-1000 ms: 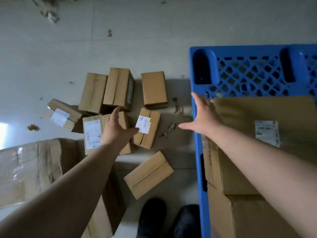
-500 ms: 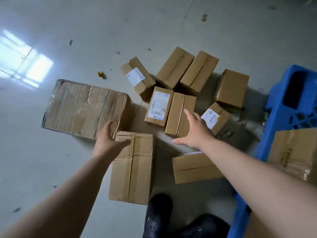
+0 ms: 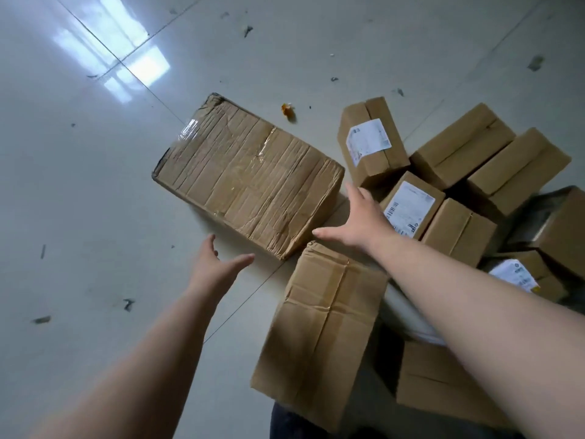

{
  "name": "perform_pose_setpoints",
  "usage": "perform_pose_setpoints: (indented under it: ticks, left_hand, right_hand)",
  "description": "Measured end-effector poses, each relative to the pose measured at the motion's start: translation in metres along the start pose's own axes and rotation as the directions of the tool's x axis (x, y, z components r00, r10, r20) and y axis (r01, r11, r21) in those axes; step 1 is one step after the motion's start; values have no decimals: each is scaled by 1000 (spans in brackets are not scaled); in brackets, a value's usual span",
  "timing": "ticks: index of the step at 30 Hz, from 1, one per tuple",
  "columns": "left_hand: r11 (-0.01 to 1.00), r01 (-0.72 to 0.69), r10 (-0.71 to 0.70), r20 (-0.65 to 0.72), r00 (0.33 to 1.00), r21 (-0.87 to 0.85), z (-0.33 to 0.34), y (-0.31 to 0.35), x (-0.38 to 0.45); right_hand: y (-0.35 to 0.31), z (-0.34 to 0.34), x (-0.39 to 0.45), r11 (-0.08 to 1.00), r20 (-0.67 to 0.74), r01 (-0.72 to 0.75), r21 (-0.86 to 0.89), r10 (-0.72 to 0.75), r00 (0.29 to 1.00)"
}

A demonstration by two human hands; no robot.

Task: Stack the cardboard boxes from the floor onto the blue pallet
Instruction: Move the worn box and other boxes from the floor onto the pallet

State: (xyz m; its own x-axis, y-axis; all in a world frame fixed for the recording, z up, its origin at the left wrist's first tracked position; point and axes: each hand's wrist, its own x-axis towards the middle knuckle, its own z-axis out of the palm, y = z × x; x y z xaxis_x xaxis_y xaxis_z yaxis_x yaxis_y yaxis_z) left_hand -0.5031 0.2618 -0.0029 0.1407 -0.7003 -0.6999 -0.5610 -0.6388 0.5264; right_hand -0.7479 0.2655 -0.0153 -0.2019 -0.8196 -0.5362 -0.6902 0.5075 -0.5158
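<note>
ahead of both hands, in the head view, lies the large box (image 3: 250, 182), flat on the floor (image 3: 95, 191) with its broad creased face up. its long axis runs from upper left to lower right, slantwise to the person. left hand (image 3: 215, 264) hangs just off the box's near long edge, toward the near corner, fingers straight and spread, holding nothing. right hand (image 3: 357, 223) is at the box's right short end, also spread and empty, thumb pointing toward the near corner; whether it touches the cardboard cannot be told. judgement: the hands are bracketing this box for a two-handed lift, and the right hand is the nearer to contact.

just beside the near corner lies a medium box (image 3: 319, 327), creased, running toward the person; it sits between the arms and may crowd the lift. to the right, small boxes (image 3: 459, 153) lie in a close cluster, several bearing a white label (image 3: 367, 141); one stands right behind the right hand.

surface: pale glossy tile, bright window glare at upper left, scattered scraps and an orange scrap (image 3: 288, 109) beyond the box. judgement: smooth floor, box may slide before it lifts.

room: open floor to the left. the blue pallet is not in view.
</note>
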Motion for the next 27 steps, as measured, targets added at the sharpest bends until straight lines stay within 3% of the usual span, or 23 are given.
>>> perform_pose_setpoints:
  ticks: [8,13,17,22,27]
  left_hand:
    - [940,186,-174,67,983,-285,45,-27,84]
    - [839,255,-225,120,967,-480,66,-39,109]
    - [791,250,-159,206,966,-558,73,-39,118]
    - [705,247,-181,168,969,-665,58,-40,117]
    - [782,168,-120,119,986,-600,15,-34,96]
  right_hand:
    - [-3,24,121,998,-42,-42,-35,41,998]
    - [7,36,160,974,-174,-34,-225,-5,985]
    - [12,35,173,996,-127,-93,7,93,988]
    - [5,51,153,988,-101,-57,145,72,992]
    - [-18,47,125,967,-42,-59,250,72,997]
